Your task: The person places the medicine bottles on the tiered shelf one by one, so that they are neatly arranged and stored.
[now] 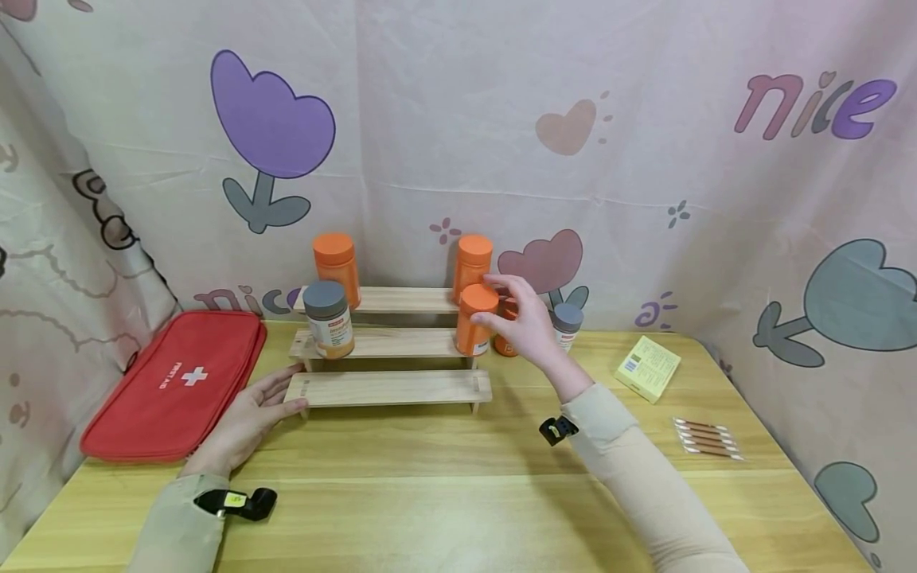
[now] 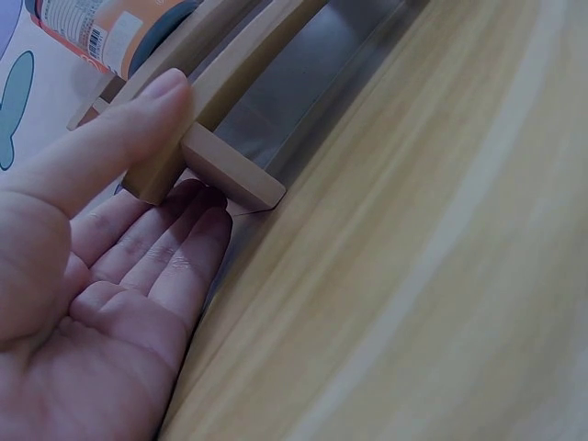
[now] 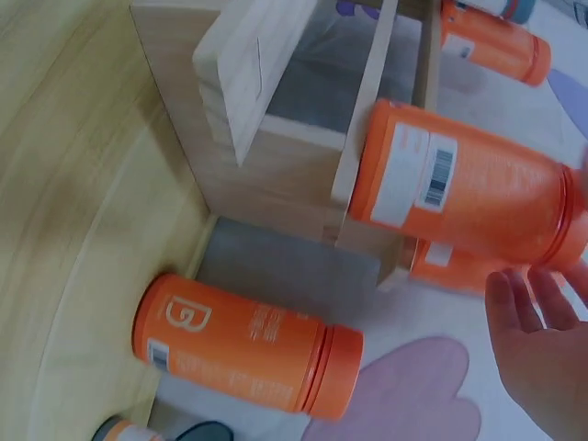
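On the middle tier (image 1: 401, 343) of the wooden rack (image 1: 390, 387), at its right end, an orange bottle (image 1: 471, 334) stands upright, long axis vertical, cap (image 1: 478, 299) uppermost. The right hand (image 1: 528, 325) has its thumb and fingers (image 1: 510, 282) parted about the cap, pinching it, the bottle's body below them. The left hand (image 1: 239, 422) grips the rack's lowest tier at its left end.

The tiered rack (image 1: 390, 387) at centre looks like smooth, matt bare wood; the orange bottles (image 1: 471, 338), smooth, faintly glossy plastic. The bench (image 1: 430, 493) shows wood grain with a soft sheen. At left, the red pouch (image 1: 161, 406) looks like matt cloth; the backdrop (image 1: 430, 103), creased cloth.
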Available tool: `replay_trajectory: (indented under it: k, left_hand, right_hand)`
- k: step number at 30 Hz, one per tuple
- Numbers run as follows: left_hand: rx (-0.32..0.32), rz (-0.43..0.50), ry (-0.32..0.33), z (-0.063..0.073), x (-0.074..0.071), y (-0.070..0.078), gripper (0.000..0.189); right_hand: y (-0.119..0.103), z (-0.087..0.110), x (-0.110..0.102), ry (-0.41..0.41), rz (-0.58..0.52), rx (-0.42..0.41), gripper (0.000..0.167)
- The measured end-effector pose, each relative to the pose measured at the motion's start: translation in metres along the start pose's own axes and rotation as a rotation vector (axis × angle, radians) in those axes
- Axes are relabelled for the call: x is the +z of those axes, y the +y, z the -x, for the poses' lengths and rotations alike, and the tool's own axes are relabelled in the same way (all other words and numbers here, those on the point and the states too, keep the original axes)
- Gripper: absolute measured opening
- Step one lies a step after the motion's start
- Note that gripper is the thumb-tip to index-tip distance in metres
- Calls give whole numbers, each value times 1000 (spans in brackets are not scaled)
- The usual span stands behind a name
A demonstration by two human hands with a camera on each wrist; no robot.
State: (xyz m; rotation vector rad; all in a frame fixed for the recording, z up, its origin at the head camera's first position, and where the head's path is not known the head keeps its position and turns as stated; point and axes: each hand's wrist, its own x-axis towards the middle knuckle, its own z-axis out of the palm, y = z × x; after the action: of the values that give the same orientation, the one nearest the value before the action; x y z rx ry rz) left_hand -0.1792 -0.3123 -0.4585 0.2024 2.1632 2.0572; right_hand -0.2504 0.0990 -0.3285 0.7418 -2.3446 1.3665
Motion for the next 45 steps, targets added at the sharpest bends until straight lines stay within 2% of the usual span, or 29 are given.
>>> replay_trajectory:
  k: [4, 9, 13, 18, 22, 27, 34, 39, 45]
  left_hand:
    - [5, -2, 2, 0, 0, 1, 77]
    - [4, -7, 3, 0, 1, 2, 77]
    - [-1, -8, 5, 1, 1, 1, 78]
    - [-1, -3, 10, 0, 0, -1, 77]
    - [-3, -6, 13, 0, 0, -1, 78]
    - [-9, -1, 15, 0, 0, 0, 78]
    - [-8, -6, 11, 1, 0, 0, 78]
    - [-16, -11, 16, 2, 0, 0, 78]
    - [-14, -4, 13, 1, 0, 1, 79]
  right_hand:
    - [10, 3, -12, 45, -13, 48, 47]
    - [30, 6, -22, 84, 71, 138, 42]
    - [43, 8, -24, 25, 173, 187, 44]
    - [54, 9, -19, -44, 339, 185, 53]
    - [57, 10, -13, -77, 397, 204, 60]
    - [60, 9, -6, -84, 419, 240, 64]
    - [66, 6, -1, -30, 434, 267, 58]
    - [66, 9, -1, 27, 403, 261, 51]
    - [55, 24, -6, 64, 361, 214, 50]
